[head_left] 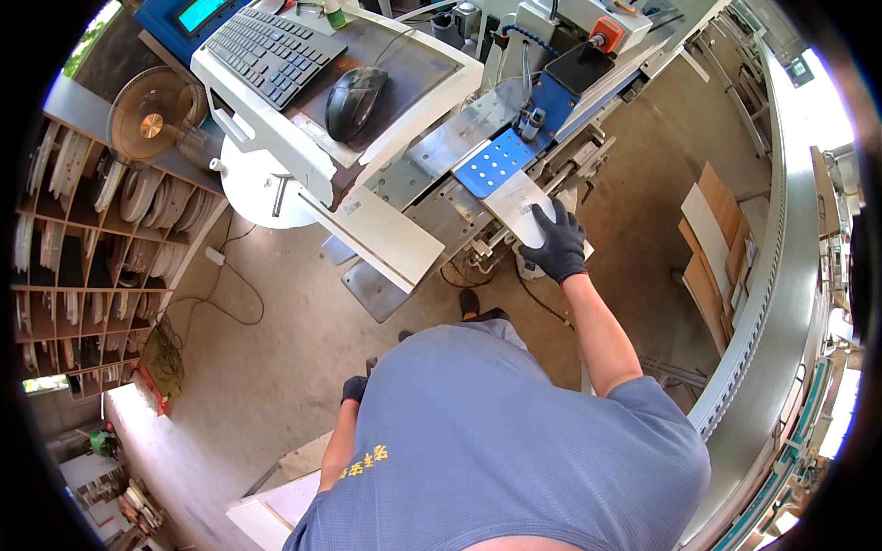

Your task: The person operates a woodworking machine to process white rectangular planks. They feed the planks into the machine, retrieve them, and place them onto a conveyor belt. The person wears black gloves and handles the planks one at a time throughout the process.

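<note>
Shelving (57, 216) stands at nine o'clock as we look down, its square pigeonholes packed with upright pale discs (142, 193). At ten o'clock we see a round-caged electric fan (154, 119) with a brass-coloured hub. A black keyboard (274, 55) lies towards eleven o'clock on a white-framed tabletop (424, 69).

Our left hand (354, 390), in a black glove, is at seven o'clock, just beside our grey-blue shirt (496, 432). It shows only small and partly hidden, so we cannot tell whether its fingers are open or closed, or whether they hold anything. Back at eleven o'clock, a black computer mouse (356, 103) sits on the tabletop to the right of the keyboard.

Towards one o'clock, a blue plate (496, 163) with round white spots lies on the machine. A flat off-white panel (514, 200) slants between one and two o'clock, its upper-left end meeting the plate; we cannot tell whether it runs underneath. Our right hand (557, 243), also black-gloved, rests at half past two, palm down, its fingers spread open on the panel's lower-right end. What lies beneath that palm we cannot see.

Farther out at one o'clock sits an orange knob (606, 35). Brown and white sheets (718, 243) lean together at three o'clock.
</note>
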